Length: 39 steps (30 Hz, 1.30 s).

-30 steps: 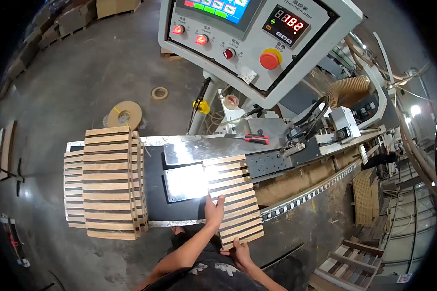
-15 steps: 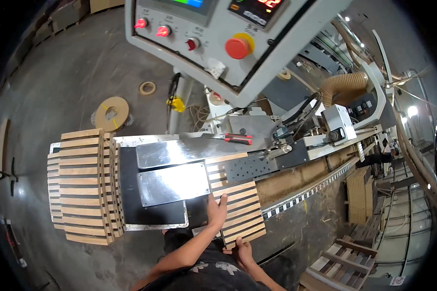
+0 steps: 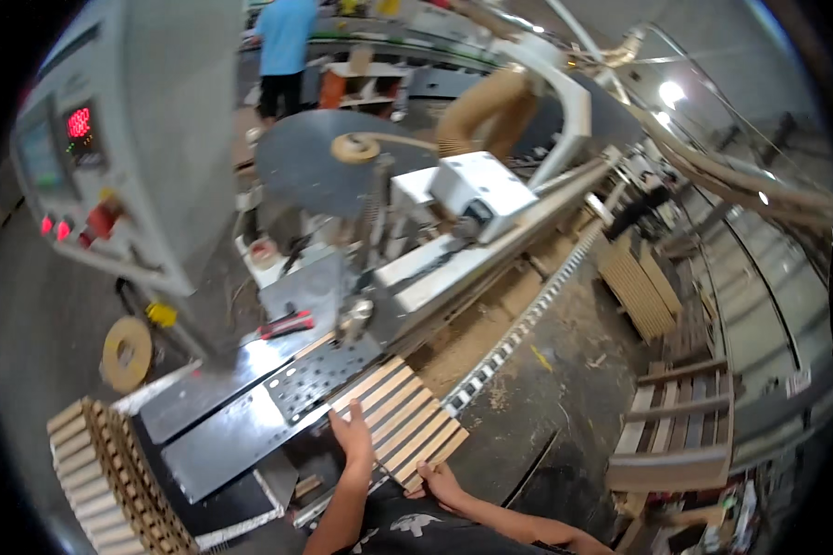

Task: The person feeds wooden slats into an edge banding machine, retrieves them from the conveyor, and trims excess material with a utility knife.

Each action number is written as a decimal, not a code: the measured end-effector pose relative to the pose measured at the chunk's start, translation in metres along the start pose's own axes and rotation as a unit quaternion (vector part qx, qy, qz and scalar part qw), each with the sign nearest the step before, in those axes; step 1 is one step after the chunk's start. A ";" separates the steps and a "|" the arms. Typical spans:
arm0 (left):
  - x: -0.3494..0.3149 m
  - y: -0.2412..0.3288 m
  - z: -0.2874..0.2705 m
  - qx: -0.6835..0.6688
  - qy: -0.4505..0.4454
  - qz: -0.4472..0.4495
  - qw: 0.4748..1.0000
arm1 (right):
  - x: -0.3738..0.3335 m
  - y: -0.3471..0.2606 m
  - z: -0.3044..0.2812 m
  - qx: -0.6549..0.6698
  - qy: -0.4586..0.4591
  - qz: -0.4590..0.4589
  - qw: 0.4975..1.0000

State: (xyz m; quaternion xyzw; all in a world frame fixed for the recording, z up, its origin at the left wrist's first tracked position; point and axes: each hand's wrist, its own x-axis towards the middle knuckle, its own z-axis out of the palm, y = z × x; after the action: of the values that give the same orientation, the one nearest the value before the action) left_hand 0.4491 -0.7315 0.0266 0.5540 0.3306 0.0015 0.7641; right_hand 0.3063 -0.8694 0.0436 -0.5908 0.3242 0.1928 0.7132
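Observation:
A slatted wooden panel point(image 3: 400, 416), pale strips with dark gaps between them, lies at the machine's front edge. Part of it is hidden under a black perforated plate point(image 3: 319, 379). My left hand point(image 3: 352, 439) holds the panel's left edge, its thumb over the top face. At the near corner, my right hand point(image 3: 441, 484) grips the panel between thumb and fingers. Left of the plate is a smooth metal table plate point(image 3: 217, 453). A red-and-black hand tool point(image 3: 287, 324) rests on the machine's metal top beyond the panel.
A stack of slatted panels point(image 3: 111, 472) stands at the lower left. The control box point(image 3: 139, 139) rises at upper left. Right of the panel runs a black-and-white conveyor strip point(image 3: 528, 319). A wooden pallet point(image 3: 676, 425) stands at right. A person in blue point(image 3: 287, 46) stands far off.
The view has swung to the right, bringing a person in blue into sight. Both hands keep hold of the panel, which has slid rightward along the machine past the perforated plate's left end.

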 end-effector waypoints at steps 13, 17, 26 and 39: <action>0.015 -0.006 0.090 0.165 -0.190 -0.124 0.960 | 0.053 -0.046 -0.089 -0.070 0.077 -0.116 0.988; -0.017 0.025 0.059 0.238 -0.293 -0.083 0.922 | 0.064 -0.043 -0.105 -0.030 0.142 -0.149 0.978; -0.166 0.061 -0.159 0.126 -0.296 -0.052 0.945 | 0.095 -0.011 -0.131 0.186 0.170 -0.149 0.956; -0.212 0.064 -0.483 -0.210 0.332 0.168 0.904 | 0.142 0.268 -0.119 -0.431 -0.279 -0.079 0.855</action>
State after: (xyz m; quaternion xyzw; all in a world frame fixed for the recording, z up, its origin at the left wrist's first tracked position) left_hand 0.0615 -0.3762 0.1068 0.3959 0.4588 0.3830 0.6972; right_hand 0.2036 -0.9388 -0.2580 -0.7843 -0.0519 0.4125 0.4605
